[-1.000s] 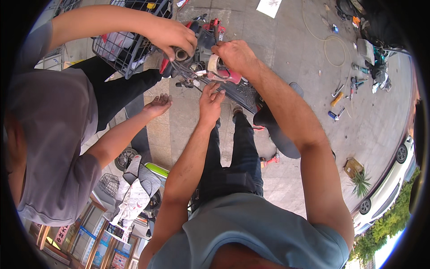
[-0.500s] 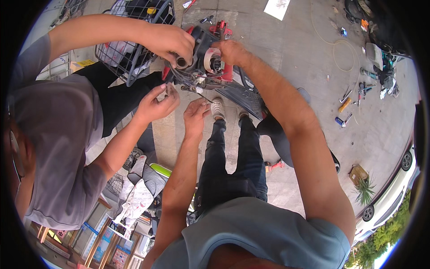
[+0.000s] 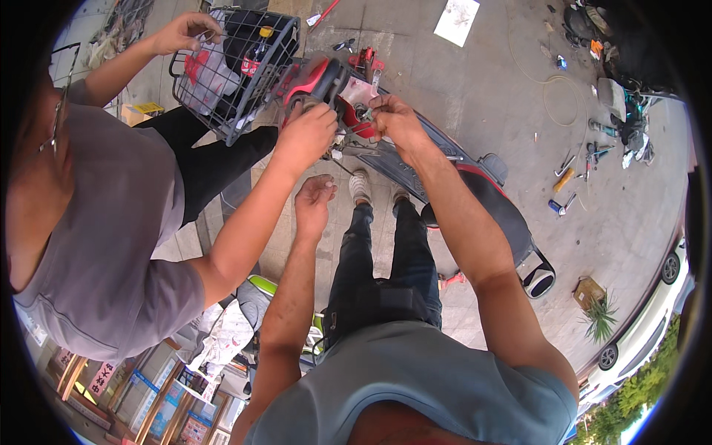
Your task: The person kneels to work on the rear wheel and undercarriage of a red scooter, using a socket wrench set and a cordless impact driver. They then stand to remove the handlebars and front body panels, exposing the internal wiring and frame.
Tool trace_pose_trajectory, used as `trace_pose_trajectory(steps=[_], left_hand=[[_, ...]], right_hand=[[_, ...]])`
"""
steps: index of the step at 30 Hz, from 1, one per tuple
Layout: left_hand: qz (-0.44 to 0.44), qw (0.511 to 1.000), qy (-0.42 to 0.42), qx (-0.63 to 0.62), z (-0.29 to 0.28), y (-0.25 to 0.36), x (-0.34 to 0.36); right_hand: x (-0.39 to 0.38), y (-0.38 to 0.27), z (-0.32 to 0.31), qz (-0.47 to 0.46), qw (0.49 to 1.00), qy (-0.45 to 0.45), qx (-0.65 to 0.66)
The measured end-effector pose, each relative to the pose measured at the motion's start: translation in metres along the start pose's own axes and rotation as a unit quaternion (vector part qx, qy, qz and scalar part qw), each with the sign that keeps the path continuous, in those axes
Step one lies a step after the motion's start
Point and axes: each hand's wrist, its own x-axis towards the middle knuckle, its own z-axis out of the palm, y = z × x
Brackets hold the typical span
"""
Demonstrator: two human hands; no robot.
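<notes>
My right hand (image 3: 398, 124) is at the opened front of a red and black scooter (image 3: 434, 165). Its fingers are closed beside a small metallic part (image 3: 363, 113) with wires around it; what they pinch is hidden. My left hand (image 3: 315, 199) hangs just below the scooter's front, fingers loosely bent and apart, nothing visible in it. At the left, a co-worker in a grey shirt has one hand (image 3: 310, 132) on the scooter's handlebar area, close to my left hand. The co-worker's other hand (image 3: 189, 33) is raised over the rim of the wire basket (image 3: 237, 111).
A bottle (image 3: 254, 55) and bags fill the basket. On the pavement at right lie an orange-handled tool (image 3: 564, 178), a spray can (image 3: 556, 207) and a coiled thin hose (image 3: 569, 80). A white sheet (image 3: 456, 21) lies farther off. The scooter's seat (image 3: 493, 204) extends under my right forearm.
My right hand has shifted slightly down and right; my left hand has lowered a little. One co-worker hand moved from the scooter to the basket, the other up to the handlebar. The scooter's front has turned.
</notes>
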Motion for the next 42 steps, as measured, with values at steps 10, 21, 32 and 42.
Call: trace_pose_trajectory(steps=[10,21,32,42], left_hand=[[-0.038,0.993,-0.107,0.033,0.011,-0.001,-0.023],[0.046,0.911,-0.375,0.164,0.11,-0.036,-0.129],[0.147,0.878,-0.424,0.166,0.349,-0.037,-0.295],[0.177,0.845,-0.489,0.13,0.556,-0.125,-0.399]], right_hand=[[-0.086,0.03,-0.011,-0.085,0.995,0.047,-0.012],[-0.456,0.221,-0.108,0.061,0.961,0.18,0.201],[-0.764,0.255,-0.381,0.002,0.881,0.465,0.082],[-0.699,0.104,-0.597,-0.134,0.917,0.34,-0.159]])
